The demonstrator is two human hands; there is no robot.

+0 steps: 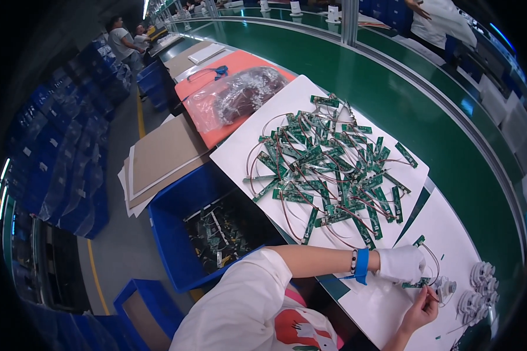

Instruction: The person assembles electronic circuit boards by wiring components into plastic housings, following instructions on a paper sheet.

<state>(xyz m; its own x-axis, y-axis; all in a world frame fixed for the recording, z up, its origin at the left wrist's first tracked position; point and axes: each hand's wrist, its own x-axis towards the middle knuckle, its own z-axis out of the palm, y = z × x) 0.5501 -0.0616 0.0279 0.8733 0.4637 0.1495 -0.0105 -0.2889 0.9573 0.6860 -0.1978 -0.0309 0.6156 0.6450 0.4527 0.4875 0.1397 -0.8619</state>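
Note:
My left hand (401, 264), in a white glove with a blue band at the wrist, is closed with its fingertips on a small green circuit board (414, 285). Bare, my right hand (421, 310) pinches at the right end of that board; exactly what lies between its fingertips is too small to make out. A thin wire loops from there up to another small green board (418, 240) just beyond the glove. Right beside my fingertips sits a white round part (445, 286). Several similar white round parts (477, 292) are grouped farther right.
A heap of green boards with wires (334, 169) covers a white sheet (231, 153). A blue bin (175, 257) of dark parts stands left, near cardboard sheets (164, 155). Clear plastic bags (240, 96) lie on an orange sheet. Beyond runs a green conveyor (392, 88); people stand farther off.

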